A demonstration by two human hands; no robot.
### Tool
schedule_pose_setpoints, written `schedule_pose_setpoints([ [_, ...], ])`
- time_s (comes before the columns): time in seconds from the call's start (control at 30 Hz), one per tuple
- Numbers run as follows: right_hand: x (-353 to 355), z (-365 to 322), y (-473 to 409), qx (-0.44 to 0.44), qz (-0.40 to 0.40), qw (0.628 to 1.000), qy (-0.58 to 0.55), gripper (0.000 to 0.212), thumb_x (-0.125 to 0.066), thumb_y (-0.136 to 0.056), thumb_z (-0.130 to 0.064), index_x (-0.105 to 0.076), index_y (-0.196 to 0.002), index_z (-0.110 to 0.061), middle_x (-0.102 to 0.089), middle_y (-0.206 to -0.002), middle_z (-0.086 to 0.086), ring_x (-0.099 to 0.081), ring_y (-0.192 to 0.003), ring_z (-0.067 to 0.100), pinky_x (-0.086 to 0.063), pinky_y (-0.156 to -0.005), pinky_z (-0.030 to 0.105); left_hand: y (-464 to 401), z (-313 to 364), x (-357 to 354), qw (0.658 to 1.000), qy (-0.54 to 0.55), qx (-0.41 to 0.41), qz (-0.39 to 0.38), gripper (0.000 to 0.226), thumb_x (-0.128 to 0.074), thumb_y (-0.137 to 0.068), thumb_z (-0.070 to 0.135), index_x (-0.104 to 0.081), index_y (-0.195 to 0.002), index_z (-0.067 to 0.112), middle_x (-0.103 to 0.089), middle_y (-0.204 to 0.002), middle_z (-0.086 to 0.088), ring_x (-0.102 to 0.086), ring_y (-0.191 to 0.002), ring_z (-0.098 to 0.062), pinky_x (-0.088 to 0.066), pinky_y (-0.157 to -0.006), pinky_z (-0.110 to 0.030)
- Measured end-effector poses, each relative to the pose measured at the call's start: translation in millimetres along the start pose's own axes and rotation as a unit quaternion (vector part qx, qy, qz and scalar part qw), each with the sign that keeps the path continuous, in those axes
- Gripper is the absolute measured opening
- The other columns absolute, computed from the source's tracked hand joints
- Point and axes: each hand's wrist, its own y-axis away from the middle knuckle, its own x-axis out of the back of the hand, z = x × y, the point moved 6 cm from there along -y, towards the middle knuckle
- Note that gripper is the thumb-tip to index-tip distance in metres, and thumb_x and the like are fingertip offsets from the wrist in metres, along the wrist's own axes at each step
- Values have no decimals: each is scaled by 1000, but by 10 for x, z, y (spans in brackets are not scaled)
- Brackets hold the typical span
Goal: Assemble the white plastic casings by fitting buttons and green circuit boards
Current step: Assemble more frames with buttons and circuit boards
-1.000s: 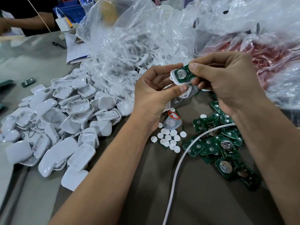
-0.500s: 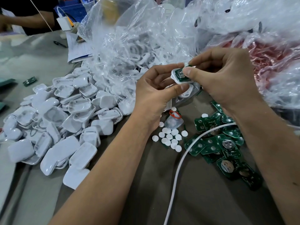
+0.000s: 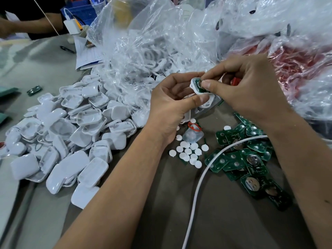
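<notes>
Pushed deeper since the earlier frames, the green circuit board now sits almost wholly inside the white casing, where a second ago much of it stood out above the rim; the right thumb has slid over its face. That casing is held up in the middle of the frame, above the table. The left hand pinches it from below and the side, fingers curled behind and thumb along the lower edge, while the right hand presses thumb and forefinger down on the board. My judgement is that the board is at the seating step and not yet fully home. If the thumb bears on one end only, the board may tilt and jam on the rim, or the casing could twist out of the left pinch; whether a button already lies beneath cannot be seen. Below the hands lie loose white buttons at centre, with a heap of spare boards to the right, a white cable crossing them. Empty casings are heaped at the left, and clear plastic bags fill the top.
</notes>
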Motion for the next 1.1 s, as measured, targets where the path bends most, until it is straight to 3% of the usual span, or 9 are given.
schedule_pose_setpoints([
  [0.2, 12, -4, -16, 26, -48, 998, 24, 15, -88, -83, -18, -82, -97, -19, -62, -68, -38, -50, -57, 1, -39, -57, 9, -23, 7, 27, 1000, -7, -1, -22, 45, -79, -72, -15, -68, -112, 0, -74, -114, -21, -72, -101, -30, -59, -92, -43],
  [0.37, 36, -40, -12, 45, -57, 996, 52, 20, -89, -81, -23, -82, -99, -19, -60, -76, -21, -52, -66, 3, -45, -62, 15, -35, 1, 28, 999, -3, 6, -46, 43, -78, -72, -15, -69, -111, 2, -77, -105, -15, -74, -95, -26, -60, -87, -40],
  [0.57, -9, -53, -14, 72, -78, 992, 73, 18, -86, -84, -22, -78, -99, -17, -58, -81, -22, -54, -74, 5, -46, -69, 16, -36, -22, 34, 997, 12, 27, -65, 42, -77, -74, -14, -69, -110, 4, -77, -102, -14, -74, -93, -25, -61, -85, -40],
  [0.73, -13, -48, -10, 84, -81, 991, 72, 16, -85, -85, -22, -77, -99, -17, -58, -83, -21, -57, -77, 8, -53, -70, 27, -36, -25, 32, 997, 19, 32, -64, 42, -76, -73, -15, -68, -110, 3, -78, -99, -11, -75, -91, -22, -60, -83, -36],
  [0.93, -20, -48, -19, 89, -82, 990, 67, 17, -86, -84, -22, -78, -97, -17, -59, -81, -20, -56, -75, 4, -48, -68, 17, -33, -27, 41, 997, 23, 36, -66, 45, -74, -71, -15, -66, -113, -1, -76, -97, -13, -73, -91, -23, -60, -89, -39],
  [1.1, -9, -35, -5, 75, -81, 993, 39, 16, -87, -83, -20, -79, -95, -13, -65, -82, -16, -57, -72, 6, -51, -64, 22, -32, -35, 28, 996, 34, 37, -77, 42, -72, -73, -14, -66, -113, 0, -76, -96, -13, -73, -91, -25, -60, -89, -39],
])
